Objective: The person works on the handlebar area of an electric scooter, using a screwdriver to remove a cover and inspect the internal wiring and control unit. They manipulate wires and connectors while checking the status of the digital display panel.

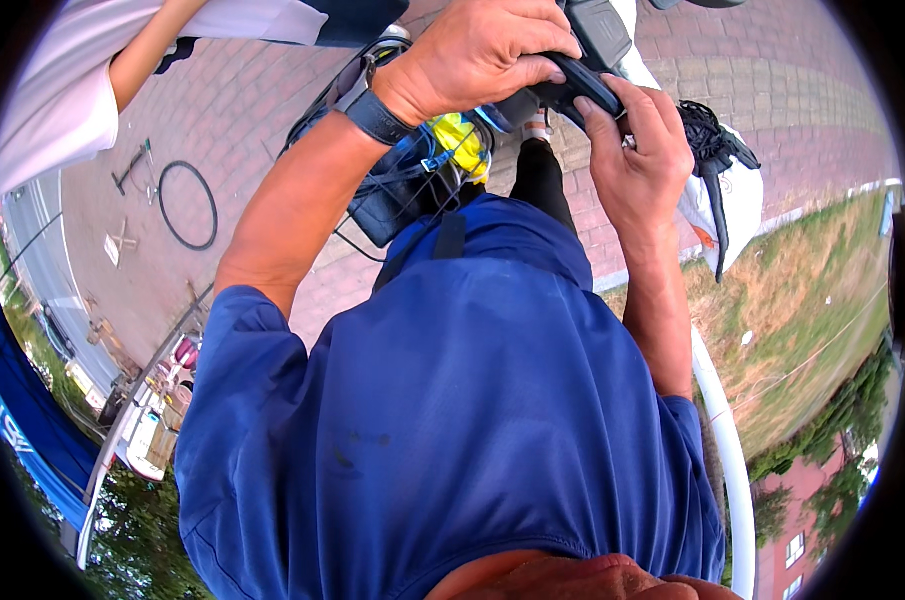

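My left hand (pixel 482 55), with a dark watch on its wrist, closes its thumb and fingers around one end of a black elongated piece (pixel 584 84). At the other end my right hand (pixel 640 150) pinches the same piece between thumb and fingers. Its exact kind I cannot make out. Just beyond it is a dark grey plastic part (pixel 597 32) of what looks like a two-wheeled vehicle. Below my left hand a dark wire basket (pixel 357 205) holds a bright yellow item (pixel 462 145). My fingers partly hide the piece.
On the brick paving at left lie a black tyre (pixel 188 205) and a tool like a floor pump (pixel 137 165). Another person's bare forearm (pixel 152 50) and white sleeve (pixel 52 100) reach in. A black handle-like part (pixel 714 210) and white covering (pixel 740 190) sit right of my hand.
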Available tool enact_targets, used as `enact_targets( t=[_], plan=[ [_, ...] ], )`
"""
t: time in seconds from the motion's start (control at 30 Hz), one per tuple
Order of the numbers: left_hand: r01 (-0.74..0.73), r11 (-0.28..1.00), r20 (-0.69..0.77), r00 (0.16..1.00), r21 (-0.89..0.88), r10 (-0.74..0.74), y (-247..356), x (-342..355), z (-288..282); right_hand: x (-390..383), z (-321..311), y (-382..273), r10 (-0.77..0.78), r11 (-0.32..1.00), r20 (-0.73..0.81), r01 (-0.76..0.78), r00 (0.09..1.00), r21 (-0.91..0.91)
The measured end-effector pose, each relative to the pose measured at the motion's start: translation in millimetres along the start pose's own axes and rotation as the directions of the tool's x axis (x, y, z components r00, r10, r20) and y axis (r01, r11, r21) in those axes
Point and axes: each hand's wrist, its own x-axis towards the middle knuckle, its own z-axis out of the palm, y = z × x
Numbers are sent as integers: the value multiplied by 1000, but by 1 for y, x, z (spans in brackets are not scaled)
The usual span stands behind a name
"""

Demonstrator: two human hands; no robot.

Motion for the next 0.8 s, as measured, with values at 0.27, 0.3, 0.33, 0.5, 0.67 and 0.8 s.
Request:
enact_targets(
  t=[0.27,0.3,0.33,0.5,0.67,0.8],
  plan=[
    [-9,1000,10,1000,7,9,-1,3,-1,4,4,6,-66,998,-30,66,997,-6],
    [-4,1000,9,1000,1,4,-1,3,-1,5,5,7,-78,997,-30,78,996,-11],
    [7,1000,12,1000,17,-7,0,3,-1,6,5,7,-91,996,-31,90,995,-17],
    [48,996,64,997,68,-53,11,10,-4,8,7,6,-65,998,-46,65,997,10],
    [61,995,-12,998,-74,-62,2,4,7,11,10,4,-41,999,-27,42,999,28],
    [66,990,-29,997,-127,-71,-1,6,9,12,10,2,-12,1000,-35,13,999,13]
  ],
)
